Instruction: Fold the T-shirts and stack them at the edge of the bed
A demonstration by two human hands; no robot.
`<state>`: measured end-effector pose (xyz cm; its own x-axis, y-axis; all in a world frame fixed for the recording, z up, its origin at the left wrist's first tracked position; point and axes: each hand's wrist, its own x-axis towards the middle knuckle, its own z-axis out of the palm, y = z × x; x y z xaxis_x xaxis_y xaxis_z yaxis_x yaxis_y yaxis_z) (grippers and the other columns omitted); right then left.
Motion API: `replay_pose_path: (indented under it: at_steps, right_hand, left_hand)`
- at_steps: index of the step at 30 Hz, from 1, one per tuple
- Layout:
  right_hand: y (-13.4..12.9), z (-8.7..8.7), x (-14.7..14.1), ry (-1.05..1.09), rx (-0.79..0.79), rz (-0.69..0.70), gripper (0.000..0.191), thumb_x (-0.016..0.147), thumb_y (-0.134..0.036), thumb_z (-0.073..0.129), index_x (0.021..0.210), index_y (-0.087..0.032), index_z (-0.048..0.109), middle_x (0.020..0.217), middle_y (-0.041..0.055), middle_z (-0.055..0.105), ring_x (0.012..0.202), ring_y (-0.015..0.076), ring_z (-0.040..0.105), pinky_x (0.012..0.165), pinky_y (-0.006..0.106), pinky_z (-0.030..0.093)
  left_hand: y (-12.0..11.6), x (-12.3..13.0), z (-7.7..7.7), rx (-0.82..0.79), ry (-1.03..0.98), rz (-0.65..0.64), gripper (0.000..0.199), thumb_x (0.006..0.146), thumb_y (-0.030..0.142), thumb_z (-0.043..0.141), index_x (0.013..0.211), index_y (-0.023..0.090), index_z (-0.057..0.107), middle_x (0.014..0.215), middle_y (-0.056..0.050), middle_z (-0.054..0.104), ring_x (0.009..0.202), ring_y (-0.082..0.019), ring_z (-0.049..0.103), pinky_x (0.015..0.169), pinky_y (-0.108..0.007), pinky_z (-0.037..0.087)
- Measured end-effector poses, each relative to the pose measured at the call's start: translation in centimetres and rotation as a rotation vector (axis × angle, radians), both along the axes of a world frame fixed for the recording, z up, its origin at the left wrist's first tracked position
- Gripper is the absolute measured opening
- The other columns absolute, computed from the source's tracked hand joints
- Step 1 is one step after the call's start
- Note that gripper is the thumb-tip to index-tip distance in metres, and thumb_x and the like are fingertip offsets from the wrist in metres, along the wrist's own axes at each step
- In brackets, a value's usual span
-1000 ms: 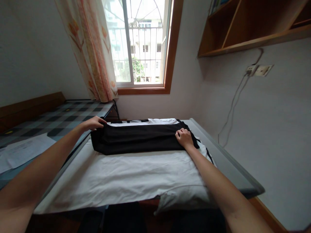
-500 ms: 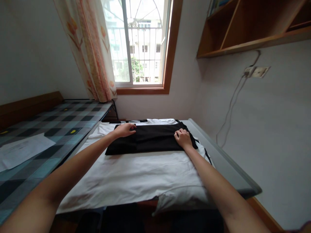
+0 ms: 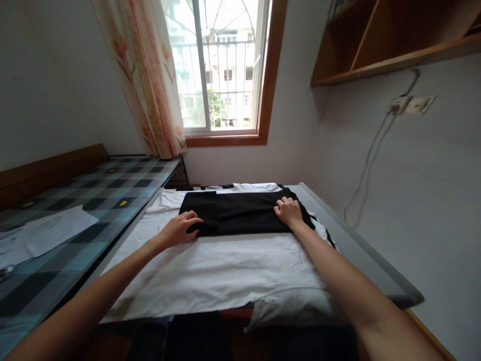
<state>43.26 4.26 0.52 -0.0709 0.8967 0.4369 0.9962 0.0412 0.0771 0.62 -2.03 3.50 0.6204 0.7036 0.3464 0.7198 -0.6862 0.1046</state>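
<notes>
A folded black cloth lies lengthwise across a white garment that is spread over the table. At the cloth's left end, near its lower edge, my left hand rests with thumb and fingers apart, and nothing is seen held between them. My right hand lies on the right part of the cloth with its fingers bent; whether it pinches the fabric is hidden. A doubled-over section shows at the left end of the cloth.
The grey table edge runs along the right wall. To the left is a bed with a checked cover and paper sheets. A curtain hangs beside the window; a wooden shelf is at upper right.
My left hand has moved from the cloth's upper left edge down toward its lower left edge. The cloth's left end now shows a folded-over section. My right hand stays on the cloth. The view has shifted slightly.
</notes>
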Motion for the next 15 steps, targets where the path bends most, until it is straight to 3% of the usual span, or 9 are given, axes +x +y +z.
replay_pose_path:
  at_steps: [4, 8, 12, 15]
  right_hand:
    - [2.4, 2.3, -4.5, 0.128, -0.009, 0.040, 0.029, 0.089, -0.025, 0.045, 0.095, -0.014, 0.071, 0.104, 0.0143, 0.067, 0.100, 0.0270, 0.056, 0.089, 0.039, 0.034]
    - [5.5, 4.1, -12.0, 0.540, -0.297, 0.239, 0.026, 0.089, -0.026, 0.049, 0.102, -0.018, 0.070, 0.104, 0.0095, 0.070, 0.096, 0.0211, 0.062, 0.081, 0.028, 0.042]
    - [7.6, 3.5, -18.1, 0.597, -0.392, 0.298, 0.024, 0.087, -0.030, 0.056, 0.104, -0.020, 0.071, 0.103, 0.0054, 0.072, 0.095, 0.0167, 0.065, 0.081, 0.021, 0.044]
    - [8.5, 2.4, -20.6, 0.626, -0.410, 0.240, 0.034, 0.089, -0.037, 0.054, 0.115, -0.019, 0.066, 0.113, 0.0087, 0.069, 0.105, 0.0210, 0.062, 0.087, 0.027, 0.044]
  left_hand:
    - [-0.3, 2.2, -0.2, 0.100, 0.037, 0.005, 0.032, 0.082, 0.030, 0.062, 0.113, 0.021, 0.064, 0.105, -0.007, 0.062, 0.090, -0.020, 0.059, 0.083, -0.033, 0.049]
    - [-0.3, 4.5, -0.5, 0.184, 0.132, 0.013, 0.032, 0.081, 0.022, 0.061, 0.113, 0.020, 0.063, 0.105, -0.007, 0.063, 0.089, -0.021, 0.057, 0.078, -0.034, 0.047]
    - [-0.6, 5.7, -1.1, 0.230, 0.224, 0.060, 0.030, 0.081, 0.019, 0.061, 0.111, 0.019, 0.064, 0.101, -0.007, 0.064, 0.088, -0.023, 0.057, 0.074, -0.035, 0.043]
    - [-0.8, 5.9, -1.6, 0.231, 0.243, 0.100, 0.028, 0.085, 0.018, 0.057, 0.112, 0.018, 0.063, 0.097, -0.007, 0.066, 0.083, -0.022, 0.059, 0.071, -0.035, 0.041]
